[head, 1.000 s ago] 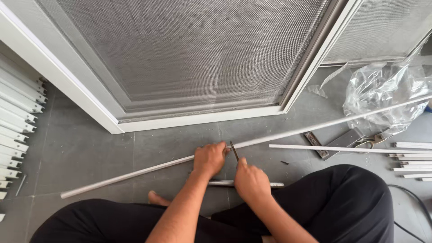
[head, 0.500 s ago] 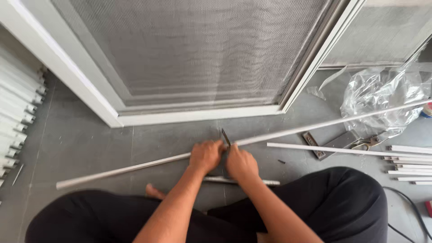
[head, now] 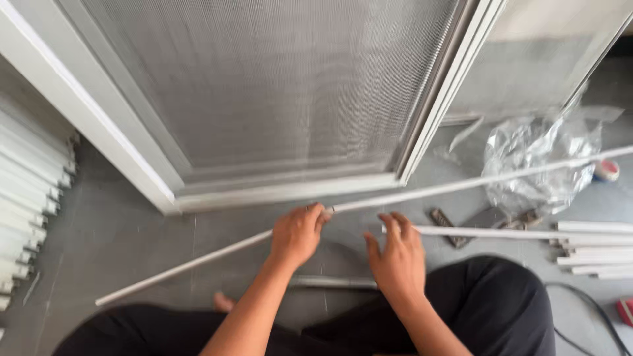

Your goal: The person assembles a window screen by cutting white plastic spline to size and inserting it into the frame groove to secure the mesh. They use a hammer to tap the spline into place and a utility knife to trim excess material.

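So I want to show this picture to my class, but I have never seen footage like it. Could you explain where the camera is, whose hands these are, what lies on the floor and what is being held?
There is no machine here: a person sits on a grey floor and wears a camera on the head, so the single view looks down on their own two bare hands. The left hand grips a long thin white strip that runs slantwise across the floor. The right hand is open, fingers spread, holding nothing, just by the end of a second white strip. Ahead lies a white-framed mesh screen. To the right are a crumpled clear plastic bag and a pile of short white strips; more white strips are stacked on the left.
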